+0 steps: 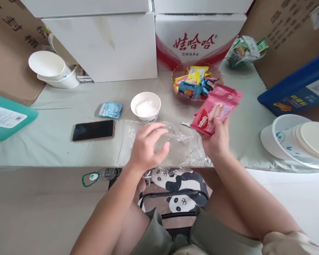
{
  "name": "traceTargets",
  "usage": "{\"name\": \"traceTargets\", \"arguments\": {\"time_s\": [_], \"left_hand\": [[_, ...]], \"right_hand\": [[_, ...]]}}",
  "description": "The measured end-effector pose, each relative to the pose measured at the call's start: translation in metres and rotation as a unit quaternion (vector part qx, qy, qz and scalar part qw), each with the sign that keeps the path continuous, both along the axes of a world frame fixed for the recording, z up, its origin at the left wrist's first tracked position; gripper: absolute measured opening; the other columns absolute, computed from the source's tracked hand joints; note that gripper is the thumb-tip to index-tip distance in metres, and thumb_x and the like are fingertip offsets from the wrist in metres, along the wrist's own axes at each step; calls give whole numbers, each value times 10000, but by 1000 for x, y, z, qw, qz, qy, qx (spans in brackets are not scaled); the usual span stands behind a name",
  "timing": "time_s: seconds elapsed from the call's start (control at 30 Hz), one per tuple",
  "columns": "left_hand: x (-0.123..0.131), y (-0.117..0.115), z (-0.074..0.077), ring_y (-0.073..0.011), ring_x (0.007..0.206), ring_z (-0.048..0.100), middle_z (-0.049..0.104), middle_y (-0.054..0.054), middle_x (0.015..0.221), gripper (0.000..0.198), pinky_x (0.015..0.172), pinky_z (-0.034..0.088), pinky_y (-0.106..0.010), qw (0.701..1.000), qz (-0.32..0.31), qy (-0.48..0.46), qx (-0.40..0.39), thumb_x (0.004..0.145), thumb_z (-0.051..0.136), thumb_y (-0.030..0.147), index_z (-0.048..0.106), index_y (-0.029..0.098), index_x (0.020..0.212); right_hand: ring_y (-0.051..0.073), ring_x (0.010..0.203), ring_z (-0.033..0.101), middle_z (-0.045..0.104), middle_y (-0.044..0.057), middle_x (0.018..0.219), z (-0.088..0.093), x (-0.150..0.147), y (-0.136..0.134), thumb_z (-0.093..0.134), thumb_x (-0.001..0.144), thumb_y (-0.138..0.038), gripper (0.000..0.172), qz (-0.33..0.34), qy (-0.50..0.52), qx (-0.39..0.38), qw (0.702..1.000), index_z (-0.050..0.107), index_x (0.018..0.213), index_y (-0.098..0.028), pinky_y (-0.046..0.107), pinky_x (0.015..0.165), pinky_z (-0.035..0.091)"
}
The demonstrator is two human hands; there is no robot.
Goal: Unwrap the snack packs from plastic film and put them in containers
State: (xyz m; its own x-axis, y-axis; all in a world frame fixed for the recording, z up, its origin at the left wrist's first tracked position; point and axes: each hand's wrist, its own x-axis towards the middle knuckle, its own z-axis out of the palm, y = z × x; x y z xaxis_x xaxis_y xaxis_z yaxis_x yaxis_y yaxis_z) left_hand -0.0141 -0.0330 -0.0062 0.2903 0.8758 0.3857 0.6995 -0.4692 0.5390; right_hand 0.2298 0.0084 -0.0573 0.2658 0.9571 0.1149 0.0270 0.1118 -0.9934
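Note:
My right hand (216, 138) grips pink Nabati wafer packets (215, 109), seemingly more than one stacked together, in front of a glass bowl (177, 90) of yellow and blue snack packets (189, 89). Over a crumpled clear plastic bag (186, 143) hovers my left hand (149, 147), fingers apart and nothing in it. Just beyond that hand stands a white paper bowl (146, 106) with something whitish inside that I cannot make out. A small light-blue packet (111, 110) lies to the bowl's left, and a dark phone (93, 130) lies nearer the table edge.
White boxes (103, 49) line the back of the cloth-covered table (55, 148). Stacked paper bowls (49, 67) stand at left, near a teal container (9, 117). To the right are a blue package (297, 85), a white tub (271, 141) holding paper bowls, and green-wrapped snacks (244, 51).

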Motion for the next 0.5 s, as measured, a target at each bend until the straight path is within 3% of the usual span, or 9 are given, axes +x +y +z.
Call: {"name": "traceTargets", "arguments": {"time_s": [0.17,0.3,0.37,0.43,0.5], "left_hand": [[41,14,-23,-285,1388,585,675,-126,1415,376,1189,476,-482,994,-44,64,-75,916,586,292,700,177,1255],[52,20,-37,-315,1463,517,634,-133,1476,441,1232,428,-511,988,-58,94,-112,910,622,281,669,178,1336],[54,22,-38,-325,1486,493,613,-138,1502,454,1246,402,-535,985,-71,99,-124,919,631,296,656,188,1358],[56,23,-37,-331,1505,471,597,-148,1519,462,1256,380,-554,983,-80,98,-132,927,632,307,644,188,1374],[57,24,-36,-332,1522,450,583,-150,1536,470,1267,359,-557,982,-81,97,-139,931,632,306,637,185,1385]], "right_hand": [[233,1138,704,627,76,1340,12,-3,-6,524,940,-531,428,-22,24,-15,999,380,1298,-345,465,913,620],[252,1091,706,653,104,1284,42,13,-2,557,945,-498,478,-13,-118,26,993,389,1347,-302,471,929,601],[271,1102,690,643,126,1287,63,22,18,555,950,-454,476,-61,-253,85,962,415,1368,-272,484,955,576],[300,1201,637,613,158,1344,85,28,50,557,944,-383,466,-101,-382,134,909,455,1375,-237,507,1026,525],[307,1293,569,596,167,1383,101,31,86,526,944,-307,428,-103,-469,145,865,510,1363,-219,500,1087,472]]}}
